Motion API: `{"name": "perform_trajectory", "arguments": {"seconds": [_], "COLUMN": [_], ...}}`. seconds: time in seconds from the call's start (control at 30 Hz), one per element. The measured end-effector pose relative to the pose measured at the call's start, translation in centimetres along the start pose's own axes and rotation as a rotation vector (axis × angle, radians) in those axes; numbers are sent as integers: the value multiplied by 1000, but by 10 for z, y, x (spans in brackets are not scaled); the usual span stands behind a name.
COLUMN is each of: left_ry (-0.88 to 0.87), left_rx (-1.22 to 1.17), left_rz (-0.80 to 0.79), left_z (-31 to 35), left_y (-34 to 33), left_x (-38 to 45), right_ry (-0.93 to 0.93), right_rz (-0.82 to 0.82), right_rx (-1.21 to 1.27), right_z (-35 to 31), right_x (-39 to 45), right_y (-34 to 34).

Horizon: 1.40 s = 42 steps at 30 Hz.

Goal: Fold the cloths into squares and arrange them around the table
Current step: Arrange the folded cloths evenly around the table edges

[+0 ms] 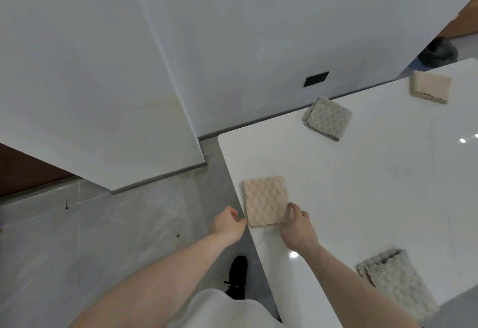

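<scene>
No writing, label, brand mark, number or sign can be read anywhere in this view: none shows on the folded cloths, the worktop, the wall panels or the floor.

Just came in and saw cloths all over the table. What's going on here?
A person is laying folded cloths around a white table. Both hands are on a beige folded cloth at the table's edge: the left hand pinches its near left corner, the right hand grips its near right corner. A grey folded cloth, another beige one and a second grey one already lie along the edges.
</scene>
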<state>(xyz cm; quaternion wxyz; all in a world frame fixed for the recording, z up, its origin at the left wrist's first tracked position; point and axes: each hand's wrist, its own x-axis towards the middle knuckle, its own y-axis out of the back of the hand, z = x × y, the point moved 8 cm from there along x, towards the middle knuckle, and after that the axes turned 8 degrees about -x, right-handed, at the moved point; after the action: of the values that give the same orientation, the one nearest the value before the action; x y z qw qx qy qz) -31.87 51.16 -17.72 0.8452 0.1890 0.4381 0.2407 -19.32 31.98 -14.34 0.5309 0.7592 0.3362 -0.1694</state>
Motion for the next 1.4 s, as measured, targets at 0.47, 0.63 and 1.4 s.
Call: {"name": "perform_trajectory", "arguments": {"seconds": [0.47,0.63,1.4], "left_ry": [-58,-123,-728], "left_rx": [138,97,898], "left_rz": [-115,36,-288], "left_z": [26,23,107], "left_y": [-19,1,-38], "left_x": [7,13,7], "right_ry": [31,47,332], "right_rz": [3,1,-80], "right_rx": [182,124,-433], "right_z": [-17,-1,-6], "right_x": [9,0,-4], "right_y": [13,5,-27]}}
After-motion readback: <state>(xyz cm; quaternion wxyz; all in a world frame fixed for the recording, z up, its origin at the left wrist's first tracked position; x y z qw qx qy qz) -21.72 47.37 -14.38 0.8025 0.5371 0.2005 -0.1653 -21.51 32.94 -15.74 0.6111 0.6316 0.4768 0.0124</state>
